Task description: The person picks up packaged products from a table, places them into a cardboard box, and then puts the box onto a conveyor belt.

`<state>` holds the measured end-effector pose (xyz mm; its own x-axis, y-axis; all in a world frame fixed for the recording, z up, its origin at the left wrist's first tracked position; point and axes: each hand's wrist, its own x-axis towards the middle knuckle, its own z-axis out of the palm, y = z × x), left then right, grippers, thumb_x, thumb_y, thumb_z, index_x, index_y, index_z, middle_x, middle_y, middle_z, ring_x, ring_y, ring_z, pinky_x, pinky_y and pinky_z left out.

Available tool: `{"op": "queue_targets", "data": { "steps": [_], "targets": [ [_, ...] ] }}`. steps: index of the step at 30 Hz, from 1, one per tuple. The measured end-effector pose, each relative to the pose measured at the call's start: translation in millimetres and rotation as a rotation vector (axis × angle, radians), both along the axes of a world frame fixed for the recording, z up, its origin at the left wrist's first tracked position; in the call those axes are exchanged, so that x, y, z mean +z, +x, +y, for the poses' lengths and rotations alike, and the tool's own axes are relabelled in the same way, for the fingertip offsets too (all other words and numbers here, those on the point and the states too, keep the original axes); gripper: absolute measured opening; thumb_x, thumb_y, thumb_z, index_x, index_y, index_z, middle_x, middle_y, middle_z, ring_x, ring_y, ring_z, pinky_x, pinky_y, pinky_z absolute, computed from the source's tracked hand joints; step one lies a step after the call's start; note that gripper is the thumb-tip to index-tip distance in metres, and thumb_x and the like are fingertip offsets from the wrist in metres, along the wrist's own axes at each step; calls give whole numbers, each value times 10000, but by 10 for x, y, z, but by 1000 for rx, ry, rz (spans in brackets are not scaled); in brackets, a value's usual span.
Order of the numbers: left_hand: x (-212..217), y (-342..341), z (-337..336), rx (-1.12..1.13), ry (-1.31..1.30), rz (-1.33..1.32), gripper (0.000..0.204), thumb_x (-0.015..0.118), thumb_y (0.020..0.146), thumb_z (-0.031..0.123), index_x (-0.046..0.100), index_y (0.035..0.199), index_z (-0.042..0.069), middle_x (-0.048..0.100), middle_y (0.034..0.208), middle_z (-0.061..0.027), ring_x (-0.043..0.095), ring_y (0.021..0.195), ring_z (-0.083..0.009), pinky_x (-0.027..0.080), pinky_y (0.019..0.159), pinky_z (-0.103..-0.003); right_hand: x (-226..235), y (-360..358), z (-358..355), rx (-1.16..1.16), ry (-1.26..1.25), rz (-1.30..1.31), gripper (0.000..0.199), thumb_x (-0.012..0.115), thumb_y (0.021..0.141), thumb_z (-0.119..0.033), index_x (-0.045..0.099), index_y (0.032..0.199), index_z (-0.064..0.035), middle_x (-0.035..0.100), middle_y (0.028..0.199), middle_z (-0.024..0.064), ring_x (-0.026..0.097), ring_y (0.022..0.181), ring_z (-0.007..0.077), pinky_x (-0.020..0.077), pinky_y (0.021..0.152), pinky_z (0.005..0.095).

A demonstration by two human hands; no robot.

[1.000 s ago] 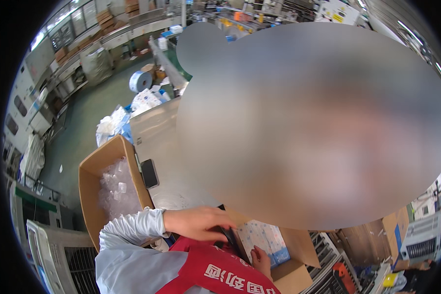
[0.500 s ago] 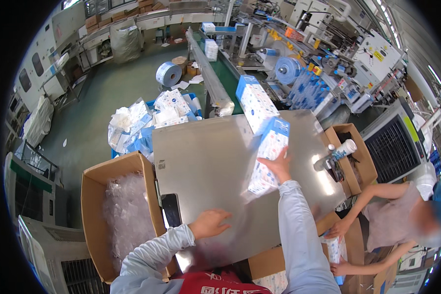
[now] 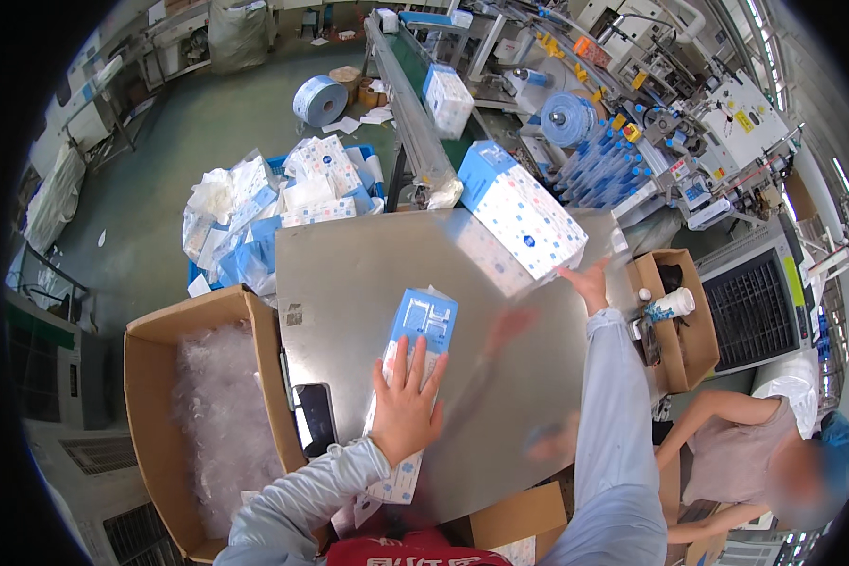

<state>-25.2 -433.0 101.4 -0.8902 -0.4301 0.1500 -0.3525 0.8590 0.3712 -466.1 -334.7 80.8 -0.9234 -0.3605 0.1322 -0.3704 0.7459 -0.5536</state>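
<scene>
My left hand (image 3: 407, 391) lies spread and flat on top of a long white package with a blue end (image 3: 427, 315), a wrapped pack that looks like tissues. The pack rests on the metal table (image 3: 349, 255), close to my body. Farther off, my right hand (image 3: 590, 285) stretches its fingers against the near right corner of a bigger white pack with blue and coloured spots (image 3: 528, 222). That pack sits at the table's far edge, where the conveyor ends.
Another pack (image 3: 448, 99) sits on the green conveyor. A carton of clear plastic bags (image 3: 222, 424) and a phone (image 3: 314, 415) are at left. A blue crate heaped with packs and wrappers (image 3: 316, 179) stands beyond. At right are a small carton (image 3: 698, 344) and a co-worker (image 3: 731, 453).
The pack my right hand held has come back toward me and lies under my left hand. My right hand has moved away to the bigger pack, which has slid onto the table.
</scene>
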Motion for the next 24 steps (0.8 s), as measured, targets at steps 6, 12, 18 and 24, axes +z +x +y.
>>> {"op": "queue_targets", "data": {
  "steps": [6,12,18,24],
  "targets": [
    [1,-58,43,58,-15,37,730,603,776,255,376,1455,112,223,1537,-226,164,1429,-433,227,1037,-663,-164,-223,93,-8,159,-246,205,691,812,-192,671,948,-40,521,1257,303,529,1165,399,472,905,384],
    [-9,-126,5,150,-66,13,695,572,816,237,356,1462,94,218,1538,-230,157,1429,-442,203,1058,-662,-131,1422,759,714,-13,-230,115,621,902,-160,644,945,-56,164,1526,314,197,1424,428,259,1130,416],
    [9,-80,146,75,-19,44,756,561,886,481,316,1475,78,189,1535,-266,132,1423,-468,158,1074,-659,-423,3215,1832,1068,-178,-570,425,665,880,-174,547,1259,-24,156,1577,169,189,1448,334,254,1129,441],
    [12,319,411,94,-48,-59,813,562,853,588,326,1482,130,123,1542,-295,75,1421,-507,110,1047,-711,-75,2720,1647,743,-221,-230,613,730,805,-224,469,1319,-16,279,1500,221,355,1341,377,349,1067,449]
  ]
}}
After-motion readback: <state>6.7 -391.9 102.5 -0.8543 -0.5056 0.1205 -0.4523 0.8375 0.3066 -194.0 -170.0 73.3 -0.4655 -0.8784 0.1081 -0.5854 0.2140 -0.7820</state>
